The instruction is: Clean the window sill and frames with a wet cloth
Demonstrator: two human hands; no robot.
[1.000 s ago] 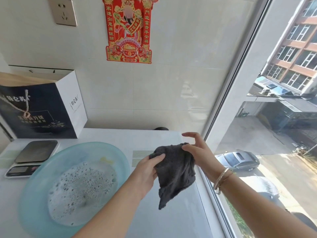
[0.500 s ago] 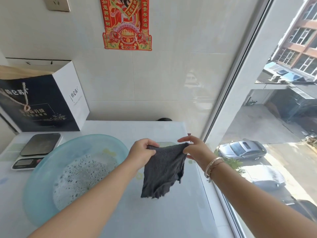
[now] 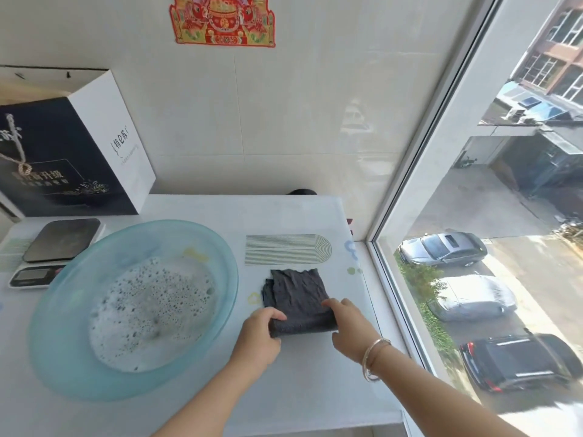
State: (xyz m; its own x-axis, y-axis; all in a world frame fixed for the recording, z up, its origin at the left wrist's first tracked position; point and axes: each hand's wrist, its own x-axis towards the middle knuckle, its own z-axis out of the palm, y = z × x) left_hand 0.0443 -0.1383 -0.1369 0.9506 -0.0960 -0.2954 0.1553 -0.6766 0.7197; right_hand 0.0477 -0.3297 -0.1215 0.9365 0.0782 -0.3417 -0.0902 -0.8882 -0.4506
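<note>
The wall hanging (image 3: 222, 22) is cut off at the top edge.

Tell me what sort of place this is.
Probably an upper-floor home kitchen or balcony: tiled wall, kitchen scale, and a window overlooking parked cars.

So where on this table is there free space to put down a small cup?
Free patches: the near strip of the table below both hands, and the far part between the box and the striped arch print. Crowded: the left side, filled by the basin and the scale, and the middle, where the left hand and right hand hold the cloth.
</note>
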